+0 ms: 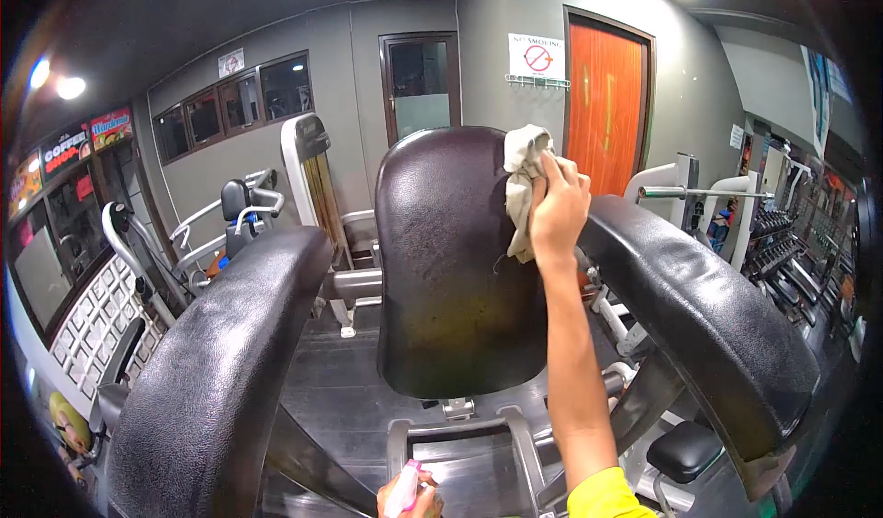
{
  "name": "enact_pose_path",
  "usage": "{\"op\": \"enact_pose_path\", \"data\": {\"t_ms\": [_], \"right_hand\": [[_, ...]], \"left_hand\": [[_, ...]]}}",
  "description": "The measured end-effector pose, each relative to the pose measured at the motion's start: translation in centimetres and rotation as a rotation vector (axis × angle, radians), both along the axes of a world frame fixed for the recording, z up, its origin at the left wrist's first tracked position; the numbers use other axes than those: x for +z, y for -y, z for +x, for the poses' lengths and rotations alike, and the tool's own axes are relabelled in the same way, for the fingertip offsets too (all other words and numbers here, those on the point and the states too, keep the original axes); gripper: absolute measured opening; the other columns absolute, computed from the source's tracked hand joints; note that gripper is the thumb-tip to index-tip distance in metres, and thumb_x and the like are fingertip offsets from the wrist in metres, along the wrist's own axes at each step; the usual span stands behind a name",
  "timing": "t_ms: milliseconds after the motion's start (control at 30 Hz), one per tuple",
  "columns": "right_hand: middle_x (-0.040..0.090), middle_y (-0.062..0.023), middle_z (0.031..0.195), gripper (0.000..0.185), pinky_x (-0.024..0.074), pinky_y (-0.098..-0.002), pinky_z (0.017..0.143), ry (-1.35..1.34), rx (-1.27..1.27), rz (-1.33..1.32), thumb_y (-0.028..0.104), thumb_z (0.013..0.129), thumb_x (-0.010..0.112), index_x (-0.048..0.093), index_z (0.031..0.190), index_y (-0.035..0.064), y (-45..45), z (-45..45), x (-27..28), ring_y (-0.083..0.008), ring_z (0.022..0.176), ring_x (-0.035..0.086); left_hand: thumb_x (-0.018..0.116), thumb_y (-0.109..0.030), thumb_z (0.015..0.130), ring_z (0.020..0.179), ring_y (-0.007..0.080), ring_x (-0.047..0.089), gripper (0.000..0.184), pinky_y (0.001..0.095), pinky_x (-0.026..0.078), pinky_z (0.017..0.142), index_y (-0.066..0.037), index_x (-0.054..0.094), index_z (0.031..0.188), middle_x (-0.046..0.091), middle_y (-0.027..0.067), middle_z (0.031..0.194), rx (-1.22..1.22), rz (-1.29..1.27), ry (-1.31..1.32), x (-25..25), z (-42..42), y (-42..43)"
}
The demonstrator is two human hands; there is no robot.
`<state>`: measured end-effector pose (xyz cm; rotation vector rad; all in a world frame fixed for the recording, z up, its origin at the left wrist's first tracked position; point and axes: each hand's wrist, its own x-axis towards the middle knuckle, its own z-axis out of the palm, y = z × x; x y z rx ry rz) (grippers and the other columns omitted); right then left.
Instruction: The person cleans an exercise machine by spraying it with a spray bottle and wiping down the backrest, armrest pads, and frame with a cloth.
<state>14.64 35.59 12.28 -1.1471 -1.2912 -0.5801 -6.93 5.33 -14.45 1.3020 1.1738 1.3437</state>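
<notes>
cloth (520, 196) touches backrest (441, 260), held under half-curled right fingers (567, 176)

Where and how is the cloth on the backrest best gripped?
Probably by the bunched middle of the cloth, from the picture's right: its folds run lengthwise there, and the backrest blocks the left. The right hand holds it from that side.

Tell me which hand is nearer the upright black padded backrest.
Right. The right hand holds a crumpled beige cloth to the upper right edge of the backrest; the left hand, holding a pink object, shows lower, beneath its bottom edge.
</notes>
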Motion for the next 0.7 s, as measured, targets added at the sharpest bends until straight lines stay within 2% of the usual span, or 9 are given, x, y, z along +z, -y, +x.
{"op": "enact_pose_path", "data": {"t_ms": [67, 133, 200, 267, 367, 533, 567, 600, 700], "right_hand": [[0.058, -0.0076, 0.106, 0.026, 0.0421, -0.0412, 0.084, 0.067, -0.134, 0.181, 0.009, 0.078, 0.059, 0.066, 0.103, 0.0127, 0.2, -2.2, 0.1, -0.0273, 0.098, 0.052], [0.060, -0.0069, 0.105, 0.028, 0.0406, -0.0392, 0.082, 0.217, -0.077, 0.240, 0.007, 0.073, 0.060, 0.066, 0.100, 0.0129, -0.1, -5.2, 0.2, -0.0249, 0.099, 0.052], [0.059, -0.0015, 0.102, 0.020, 0.0406, -0.0380, 0.082, 0.260, 0.162, 0.334, 0.013, 0.075, 0.060, 0.066, 0.094, 0.0182, 0.5, -9.5, 0.4, -0.0225, 0.098, 0.053], [0.060, -0.0010, 0.101, 0.017, 0.0414, -0.0368, 0.080, 0.512, 0.349, 0.337, 0.013, 0.075, 0.059, 0.065, 0.089, 0.0204, 1.6, -12.6, 0.3, -0.0203, 0.097, 0.055], [0.056, 0.0012, 0.103, 0.018, 0.0422, -0.0350, 0.078, 0.809, 0.301, 0.375, 0.018, 0.071, 0.060, 0.064, 0.089, 0.0216, 1.4, -15.3, -1.6, -0.0177, 0.095, 0.055], [0.059, 0.0006, 0.109, 0.020, 0.0446, -0.0320, 0.074, 0.672, 0.304, 0.366, 0.015, 0.068, 0.061, 0.066, 0.087, 0.0220, 1.6, -10.1, -0.6, -0.0166, 0.088, 0.056], [0.059, 0.0000, 0.099, 0.023, 0.0439, -0.0332, 0.073, 0.651, 0.322, 0.350, 0.017, 0.074, 0.060, 0.068, 0.095, 0.0218, 1.2, -8.4, -0.5, -0.0183, 0.083, 0.054], [0.060, -0.0006, 0.101, 0.032, 0.0437, -0.0328, 0.074, 0.605, 0.262, 0.335, 0.012, 0.075, 0.060, 0.069, 0.103, 0.0232, 1.0, -6.9, -0.7, -0.0188, 0.083, 0.054], [0.058, -0.0055, 0.109, 0.046, 0.0438, -0.0356, 0.083, 0.373, 0.153, 0.192, 0.000, 0.075, 0.054, 0.066, 0.114, 0.0223, 2.0, -1.5, -2.1, -0.0239, 0.094, 0.053]], "left_hand": [[0.047, 0.000, 0.088, 0.055, 0.0094, 0.051, 0.010, 0.0226, 0.044, 0.049, -0.002, 0.051, 0.097, 0.052, 0.0025, 0.071, -0.008, -0.035, -0.044, 0.8, 0.0, 0.1], [0.048, 0.000, 0.087, 0.056, 0.0104, 0.052, 0.007, 0.0236, 0.045, 0.050, -0.002, 0.051, 0.093, 0.052, 0.0029, 0.071, -0.023, -0.074, -0.089, 2.3, 0.1, -0.2], [0.051, 0.000, 0.087, 0.056, 0.0132, 0.054, 0.014, 0.0258, 0.046, 0.052, -0.001, 0.053, 0.100, 0.055, 0.0057, 0.072, 0.073, 0.395, -0.482, 3.8, 0.3, -0.8], [0.053, -0.001, 0.086, 0.058, 0.0147, 0.055, 0.018, 0.0269, 0.046, 0.054, 0.000, 0.054, 0.104, 0.057, 0.0071, 0.074, 0.102, 0.406, -0.473, 3.7, 0.8, -1.0], [0.056, -0.005, 0.086, 0.059, 0.0163, 0.056, 0.026, 0.0278, 0.047, 0.055, 0.001, 0.054, 0.112, 0.059, 0.0089, 0.076, 0.139, 0.398, -0.441, 2.7, 0.9, -1.5], [0.055, -0.004, 0.088, 0.056, 0.0129, 0.054, 0.026, 0.0256, 0.046, 0.052, 0.001, 0.054, 0.114, 0.058, 0.0063, 0.076, 0.178, 0.519, -0.478, 2.4, 1.0, -1.3], [0.053, -0.002, 0.089, 0.057, 0.0121, 0.055, 0.025, 0.0241, 0.046, 0.053, 0.000, 0.054, 0.114, 0.059, 0.0052, 0.077, 0.056, 0.206, -0.243, 1.4, 0.6, -0.9], [0.051, -0.001, 0.090, 0.057, 0.0113, 0.055, 0.023, 0.0227, 0.046, 0.053, 0.000, 0.054, 0.113, 0.059, 0.0041, 0.079, -0.065, -0.106, -0.005, 0.8, 0.2, -0.6], [0.049, 0.001, 0.091, 0.063, 0.0109, 0.057, 0.022, 0.0213, 0.047, 0.057, 0.000, 0.056, 0.112, 0.061, 0.0036, 0.085, -0.063, -0.062, -0.035, 0.5, -0.4, 0.6]]}}
